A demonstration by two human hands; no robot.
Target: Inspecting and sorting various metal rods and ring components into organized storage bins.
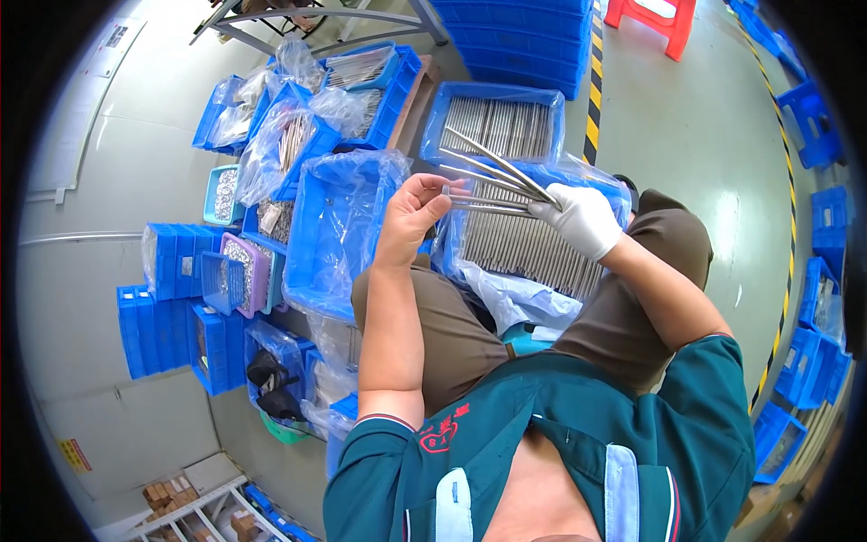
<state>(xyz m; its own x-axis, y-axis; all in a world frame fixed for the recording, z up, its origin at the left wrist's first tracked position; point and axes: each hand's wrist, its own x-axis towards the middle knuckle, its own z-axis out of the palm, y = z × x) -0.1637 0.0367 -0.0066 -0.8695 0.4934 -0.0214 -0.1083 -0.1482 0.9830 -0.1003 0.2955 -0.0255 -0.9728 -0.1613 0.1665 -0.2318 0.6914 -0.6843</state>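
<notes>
A fan of thin metal rods [492, 176] is gripped at one end by the gloved right hand [582, 219], held above a blue bin [542, 248] of similar rods. One rod's free end is pinched by the bare left hand [411, 217]. Plastic-lined blue bins [334, 235] are stacked on the floor [704, 126] beside the knees.

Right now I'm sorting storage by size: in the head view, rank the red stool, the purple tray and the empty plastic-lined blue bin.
1. Blue bin
2. Red stool, partly cropped, so unsure
3. Purple tray
</notes>
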